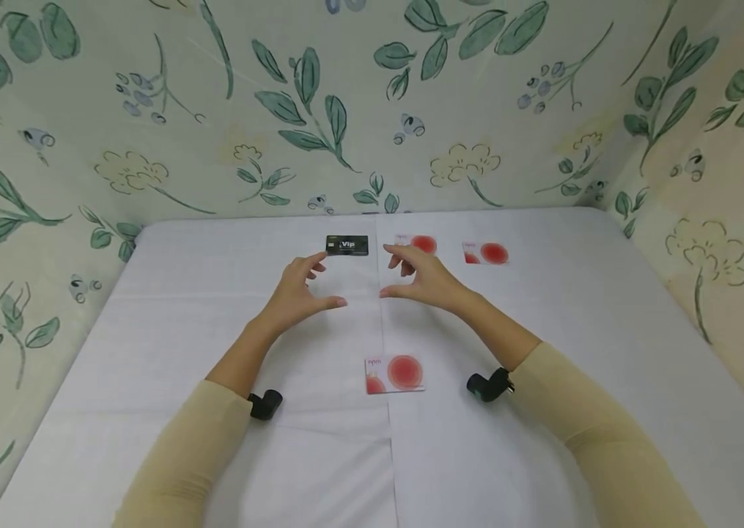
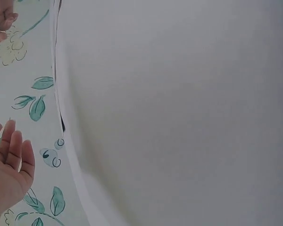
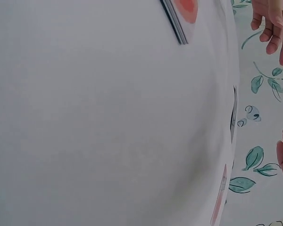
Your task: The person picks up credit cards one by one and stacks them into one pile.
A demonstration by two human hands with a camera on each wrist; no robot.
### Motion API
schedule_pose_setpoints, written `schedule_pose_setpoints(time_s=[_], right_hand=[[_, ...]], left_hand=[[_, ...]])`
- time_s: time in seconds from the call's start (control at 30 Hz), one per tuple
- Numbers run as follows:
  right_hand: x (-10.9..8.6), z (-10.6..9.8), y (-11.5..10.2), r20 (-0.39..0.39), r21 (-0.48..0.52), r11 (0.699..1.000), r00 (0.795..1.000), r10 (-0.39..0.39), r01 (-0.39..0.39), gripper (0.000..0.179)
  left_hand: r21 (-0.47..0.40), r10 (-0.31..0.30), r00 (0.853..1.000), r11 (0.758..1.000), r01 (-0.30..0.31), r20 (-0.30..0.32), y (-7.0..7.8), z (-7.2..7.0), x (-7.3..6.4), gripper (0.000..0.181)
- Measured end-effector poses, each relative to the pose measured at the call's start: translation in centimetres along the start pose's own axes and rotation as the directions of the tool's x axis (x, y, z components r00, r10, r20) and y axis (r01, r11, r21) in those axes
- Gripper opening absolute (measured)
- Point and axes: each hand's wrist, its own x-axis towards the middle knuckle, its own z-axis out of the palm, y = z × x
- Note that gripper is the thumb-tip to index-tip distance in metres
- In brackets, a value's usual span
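Observation:
Both hands are raised over the white table, thumbs and fingers spread apart and facing each other, holding nothing. In the head view my left hand [image 1: 297, 290] has its index fingertip at the lower left corner of a black card marked "Vip" [image 1: 347, 246]. My right hand [image 1: 429, 279] overlaps the lower edge of a white card with a red disc [image 1: 423, 243]. Nearer the body, between the forearms, lies a similar red-disc card [image 1: 404, 372]; in the right wrist view, layered edges show it as a small stack of cards [image 3: 185, 14].
Another red-disc card [image 1: 486, 253] lies at the back right. A white cloth [image 1: 167, 345] with fold lines covers the table. Behind its far edge stands a wall with leaf and flower patterns [image 1: 207, 147]. Small black cameras [image 1: 266, 405] sit on both wrists.

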Motion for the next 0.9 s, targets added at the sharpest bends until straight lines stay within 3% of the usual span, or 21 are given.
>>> schedule_pose_setpoints(time_s=[0.27,0.67,0.9], right_hand=[[3.0,-0.2,0.4,0.041,-0.101,0.993,0.997,0.072,-0.068,0.085],[6.3,0.8,1.8,0.088,-0.205,0.953,0.966,0.245,-0.223,0.089],[7.1,1.4,2.9,0.135,-0.222,0.937,0.943,0.303,-0.270,0.086]], left_hand=[[0.063,-0.098,0.995,0.993,0.097,0.012,-1.0,-0.3,1.6,0.096],[0.195,-0.189,0.981,0.964,0.178,0.040,-2.6,-1.3,4.3,0.100],[0.303,-0.263,0.963,0.924,0.235,0.053,-3.6,-0.1,5.3,0.100]])
